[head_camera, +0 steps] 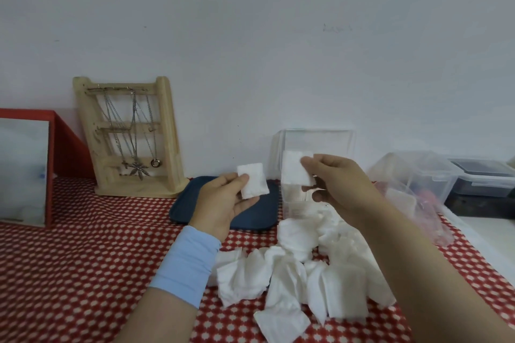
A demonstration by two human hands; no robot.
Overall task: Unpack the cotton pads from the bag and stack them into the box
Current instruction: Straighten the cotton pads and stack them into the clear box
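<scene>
I see two pads held up.
Left hand [223, 203] pinches one pad [253, 179] mid-frame; right hand [340, 186] pinches another pad [295, 168] before the box [317, 138].

Single head view, worn by the person, wide-angle, edges bent. Faces forward and slightly down across the worktop [83, 259] to the wall [278, 22], which fills the upper half. Close range: both forearms enter from the bottom edge. Box [317, 139] sits right of centre, by the wall. Left hand [220, 203] is left of the box and right hand [337, 184] in front of it, both mid-frame. Pads [292, 273] lie nearer the camera than the box.
</scene>
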